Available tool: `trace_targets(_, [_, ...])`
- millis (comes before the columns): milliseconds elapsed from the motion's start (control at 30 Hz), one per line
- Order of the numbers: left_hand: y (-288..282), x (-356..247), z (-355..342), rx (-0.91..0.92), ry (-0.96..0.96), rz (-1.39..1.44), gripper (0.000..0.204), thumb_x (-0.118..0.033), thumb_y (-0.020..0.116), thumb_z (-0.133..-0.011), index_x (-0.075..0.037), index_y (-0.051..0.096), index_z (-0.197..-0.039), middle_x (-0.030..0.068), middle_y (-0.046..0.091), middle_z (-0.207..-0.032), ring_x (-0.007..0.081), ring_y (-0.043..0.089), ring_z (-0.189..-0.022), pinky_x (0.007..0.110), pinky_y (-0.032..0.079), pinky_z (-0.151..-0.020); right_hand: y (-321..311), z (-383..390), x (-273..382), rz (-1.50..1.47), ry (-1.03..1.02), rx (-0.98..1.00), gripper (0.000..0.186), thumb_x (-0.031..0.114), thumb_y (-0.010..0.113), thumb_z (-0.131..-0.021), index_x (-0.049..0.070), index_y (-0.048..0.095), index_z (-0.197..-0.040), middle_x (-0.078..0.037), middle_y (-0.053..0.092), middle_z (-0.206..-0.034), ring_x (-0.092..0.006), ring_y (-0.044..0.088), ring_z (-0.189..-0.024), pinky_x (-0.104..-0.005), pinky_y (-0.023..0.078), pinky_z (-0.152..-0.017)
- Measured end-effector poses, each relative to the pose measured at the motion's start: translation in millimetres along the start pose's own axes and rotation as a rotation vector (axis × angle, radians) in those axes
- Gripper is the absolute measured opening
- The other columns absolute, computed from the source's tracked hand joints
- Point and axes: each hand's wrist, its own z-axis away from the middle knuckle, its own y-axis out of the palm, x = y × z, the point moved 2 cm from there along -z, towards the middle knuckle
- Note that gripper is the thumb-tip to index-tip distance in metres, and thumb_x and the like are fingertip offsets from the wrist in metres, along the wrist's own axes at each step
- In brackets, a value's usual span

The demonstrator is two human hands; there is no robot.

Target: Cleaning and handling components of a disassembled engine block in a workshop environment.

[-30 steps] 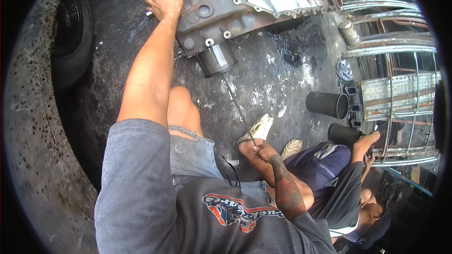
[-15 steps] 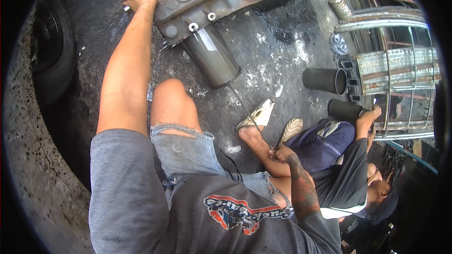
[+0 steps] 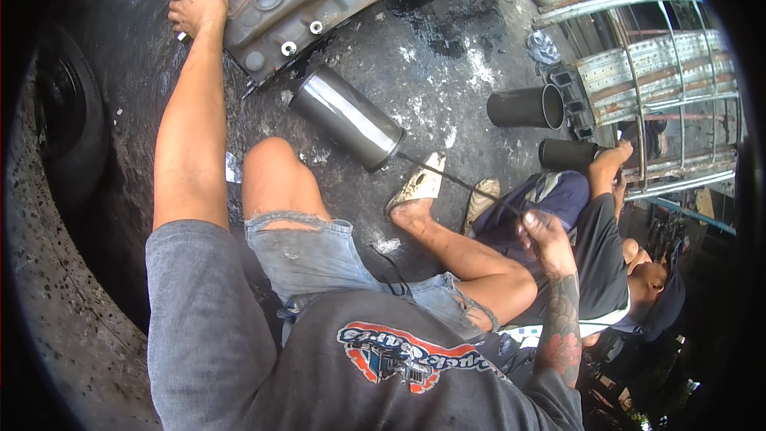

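My left hand point(image 3: 198, 8) grips the corner of a large brownish metal engine block point(image 3: 275, 24) at the upper left, its fingers curled over the edge. A dark grey cylinder liner point(image 3: 347, 116) lies on the ground below the block, apart from it. From the liner's near end a thin dark cord point(image 3: 463, 183) runs straight to my right hand point(image 3: 546, 235). That hand is closed round the cord, raised over my bent right leg. Exactly how the cord fastens to the liner is too small to tell.
A second cylinder liner point(image 3: 527, 107) lies to the right, beside a dark metal part with square openings point(image 3: 570, 100). Nearby, a crouching co-worker holds another dark cylinder point(image 3: 566, 155). A metal rack point(image 3: 654, 68) stands at far right; a tyre point(image 3: 72, 108) is at left.
The liner has come clear of the block, toward me and to the right. My right hand has risen and moved right, drawing the cord straight. My left hand stays on the block.
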Motion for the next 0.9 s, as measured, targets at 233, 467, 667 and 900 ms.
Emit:
trace_targets(233, [-4,-2,1,0.019,-0.034,0.017,0.078,-0.032,0.055,-0.085,0.008,0.016,-0.138,0.0288,0.041,-0.129,0.0406,0.038,-0.122,0.052,0.03,-0.101,2,17,84,-0.463,-0.263,-0.284,0.032,0.033,0.051,-0.094,0.004,0.052,-0.08,0.005,0.039,-0.052,-0.0034,0.03,-0.038,-0.0178,0.022,-0.035])
trace_targets(467, [-9,-5,4,0.036,-0.011,0.048,0.077,-0.032,0.054,-0.085,0.008,0.015,-0.138,0.0293,0.04,-0.129,0.0405,0.037,-0.123,0.053,0.03,-0.101,22,13,170,-0.383,-0.505,-0.124,0.033,0.031,0.047,-0.096,0.001,0.051,-0.084,0.004,0.037,-0.053,-0.0021,0.028,-0.04,-0.0173,0.021,-0.035])
trace_targets(667, [-7,-5,1,0.072,-0.035,0.055,0.08,-0.031,0.055,-0.084,0.01,0.013,-0.137,0.0303,0.039,-0.129,0.0401,0.039,-0.121,0.052,0.032,-0.1,42,-1,201,-0.356,-0.536,-0.041,0.035,0.032,0.046,-0.096,0.0,0.054,-0.085,0.004,0.038,-0.052,-0.0022,0.028,-0.04,-0.0173,0.021,-0.036])
trace_targets(900, [-4,-2,0,0.032,-0.015,0.024,0.08,-0.032,0.055,-0.084,0.011,0.013,-0.137,0.0308,0.039,-0.128,0.0416,0.039,-0.121,0.052,0.032,-0.099,59,-2,190,-0.097,-0.559,0.037,0.042,0.037,0.046,-0.095,0.0,0.054,-0.076,0.001,0.042,-0.052,-0.0038,0.034,-0.042,-0.0186,0.024,-0.039])
